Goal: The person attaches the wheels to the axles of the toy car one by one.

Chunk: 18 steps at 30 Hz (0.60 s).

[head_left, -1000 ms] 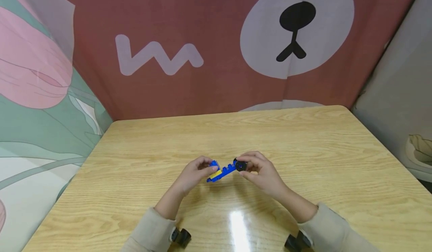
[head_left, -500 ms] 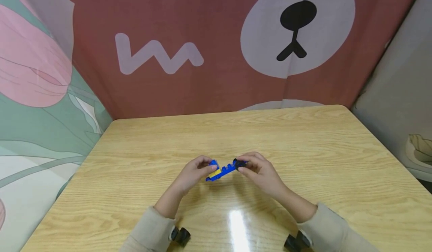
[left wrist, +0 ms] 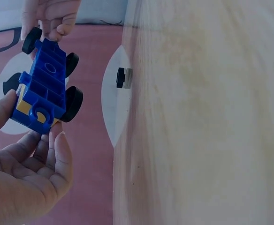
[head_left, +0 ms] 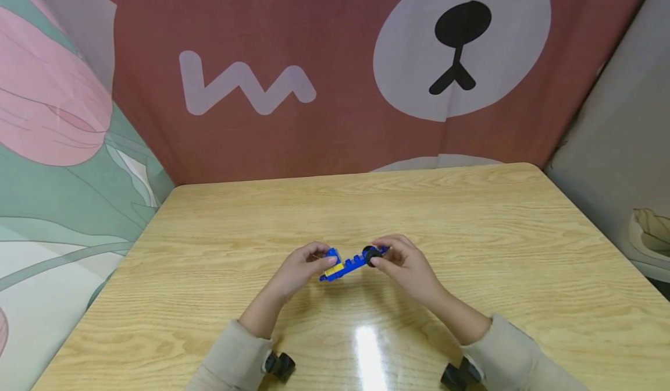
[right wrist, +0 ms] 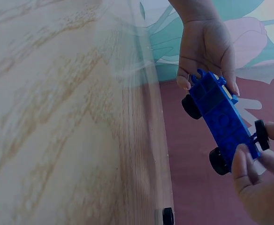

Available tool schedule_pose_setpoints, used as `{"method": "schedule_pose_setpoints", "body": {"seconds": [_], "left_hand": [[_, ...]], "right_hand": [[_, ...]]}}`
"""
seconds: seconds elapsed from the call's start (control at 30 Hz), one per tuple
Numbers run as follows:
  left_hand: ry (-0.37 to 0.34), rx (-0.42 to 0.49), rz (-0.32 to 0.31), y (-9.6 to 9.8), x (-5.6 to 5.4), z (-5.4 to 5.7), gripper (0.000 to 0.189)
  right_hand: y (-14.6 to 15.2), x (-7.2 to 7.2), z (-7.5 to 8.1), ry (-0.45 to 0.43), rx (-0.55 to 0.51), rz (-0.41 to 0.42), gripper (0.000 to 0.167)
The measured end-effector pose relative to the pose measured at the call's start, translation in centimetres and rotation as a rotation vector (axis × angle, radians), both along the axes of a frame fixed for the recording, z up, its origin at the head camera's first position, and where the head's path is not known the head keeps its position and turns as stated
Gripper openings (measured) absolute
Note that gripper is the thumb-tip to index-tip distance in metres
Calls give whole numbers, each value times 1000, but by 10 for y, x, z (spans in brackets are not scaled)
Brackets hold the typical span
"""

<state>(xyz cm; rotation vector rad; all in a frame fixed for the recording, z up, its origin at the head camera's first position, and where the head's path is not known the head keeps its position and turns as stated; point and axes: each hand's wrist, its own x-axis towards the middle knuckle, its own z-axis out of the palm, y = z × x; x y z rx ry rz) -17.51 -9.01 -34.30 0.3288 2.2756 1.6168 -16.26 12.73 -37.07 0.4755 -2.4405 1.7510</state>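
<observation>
A small toy car (head_left: 349,265) of blue blocks, with a yellow brick (head_left: 333,270) and black wheels, hangs tilted above the table between both hands. My left hand (head_left: 300,272) grips its yellow end between thumb and fingers. At the other end, my right hand (head_left: 405,265) pinches the car by the wheels, its thumb against the near black wheel (head_left: 370,255). The left wrist view shows the blue underside (left wrist: 47,70) with wheels along the sides. In the right wrist view, one wheel (right wrist: 262,135) sits on a short stub beside my right fingers.
The wood-grain table (head_left: 235,222) spreads under both hands. A small black round thing (left wrist: 121,78), perhaps a wheel, stands on it, not visible in the head view. Behind the table hangs a curtain (head_left: 335,141) printed with a bear. Black wrist cameras (head_left: 281,368) sit at both cuffs.
My right thumb and fingers have shifted on the wheel end, and a blue tip now shows past the wheels. The left hand has stayed almost still.
</observation>
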Motion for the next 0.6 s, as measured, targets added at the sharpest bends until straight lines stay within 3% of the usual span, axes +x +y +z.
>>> {"method": "schedule_pose_setpoints", "body": {"seconds": [0.3, 0.6], "left_hand": [[-12, 34, 2, -7, -12, -25, 32], [32, -37, 41, 3, -13, -26, 41]], "right_hand": [[0, -1, -3, -99, 3, -11, 33], [-4, -2, -6, -124, -57, -31, 31]]}}
